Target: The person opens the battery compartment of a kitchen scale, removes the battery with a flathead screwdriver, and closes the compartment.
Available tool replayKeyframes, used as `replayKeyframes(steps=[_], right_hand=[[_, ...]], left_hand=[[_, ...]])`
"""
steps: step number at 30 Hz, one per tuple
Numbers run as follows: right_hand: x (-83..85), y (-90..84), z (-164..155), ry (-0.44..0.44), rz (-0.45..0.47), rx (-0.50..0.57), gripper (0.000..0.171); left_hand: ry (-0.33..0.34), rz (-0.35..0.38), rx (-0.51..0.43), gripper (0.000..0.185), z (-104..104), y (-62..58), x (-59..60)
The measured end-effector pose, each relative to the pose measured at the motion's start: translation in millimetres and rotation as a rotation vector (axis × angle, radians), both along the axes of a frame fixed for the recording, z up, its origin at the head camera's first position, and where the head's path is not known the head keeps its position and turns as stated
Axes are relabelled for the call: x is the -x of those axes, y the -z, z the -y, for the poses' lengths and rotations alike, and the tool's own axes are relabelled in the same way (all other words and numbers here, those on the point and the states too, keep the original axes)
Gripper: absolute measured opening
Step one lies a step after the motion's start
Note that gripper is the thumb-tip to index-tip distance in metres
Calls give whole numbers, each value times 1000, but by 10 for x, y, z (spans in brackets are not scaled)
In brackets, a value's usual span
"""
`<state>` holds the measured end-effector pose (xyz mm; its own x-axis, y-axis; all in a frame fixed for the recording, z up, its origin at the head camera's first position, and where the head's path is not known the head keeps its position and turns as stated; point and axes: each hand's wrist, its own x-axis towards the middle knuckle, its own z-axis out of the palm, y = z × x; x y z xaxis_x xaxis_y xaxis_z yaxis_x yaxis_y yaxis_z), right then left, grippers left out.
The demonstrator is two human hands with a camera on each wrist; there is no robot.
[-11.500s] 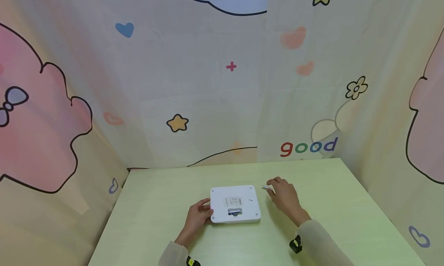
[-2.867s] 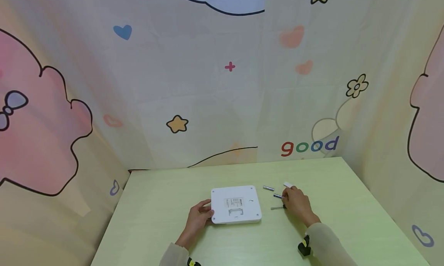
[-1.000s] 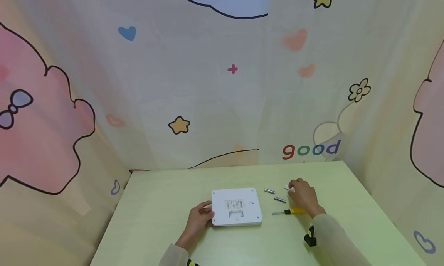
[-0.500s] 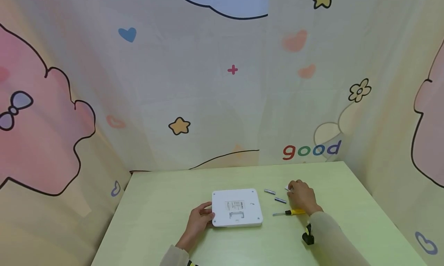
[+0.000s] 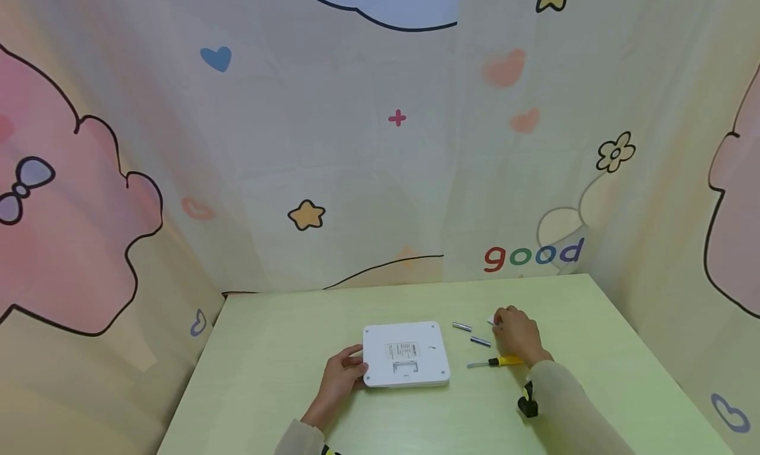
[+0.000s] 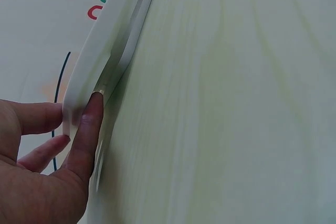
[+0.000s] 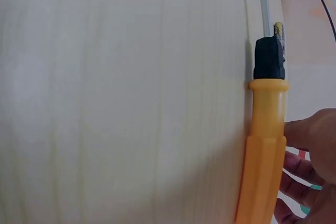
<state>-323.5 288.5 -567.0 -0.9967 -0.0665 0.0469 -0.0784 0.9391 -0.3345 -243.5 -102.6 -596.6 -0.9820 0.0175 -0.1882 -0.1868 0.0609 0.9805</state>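
A flat white device (image 5: 377, 349) with rounded corners lies label side up, its battery compartment (image 5: 406, 368) uncovered and without batteries. My left hand (image 5: 337, 379) holds its left edge, thumb on one side and fingers on the other; the left wrist view shows this grip on the device (image 6: 97, 51) up close. To the right, my right hand (image 5: 519, 333) pinches a small white piece (image 5: 491, 320), perhaps the battery cover, mostly hidden by the fingers. Two batteries, one farther back (image 5: 462, 326) and one nearer (image 5: 480, 341), lie between the device and that hand.
A screwdriver (image 5: 509, 361) with a yellow handle lies just in front of my right hand; its handle (image 7: 265, 140) looms large in the right wrist view. The pale green table (image 5: 267, 349) ends at a printed curtain (image 5: 356, 165) behind and at both sides.
Earlier, my right hand held one battery while another sat in the compartment; both now lie on the table. That hand then moved from beside the screwdriver to the small white piece. My left hand stays put.
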Motion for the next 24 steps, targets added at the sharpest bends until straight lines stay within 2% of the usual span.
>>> replayKeyframes(steps=[9, 15, 22, 24], right_hand=[[15, -8, -1, 11, -2, -44, 11], [-24, -27, -2, 7, -56, -45, 9], [-87, -95, 15, -6, -125, -48, 9], [-109, -128, 24, -9, -152, -42, 9]], left_hand=[[-8, 1, 13, 49, -3, 10, 16], [-2, -9, 15, 49, -1, 16, 4], [-5, 0, 24, 49, -18, -52, -26], [-7, -3, 23, 49, -13, -24, -6]])
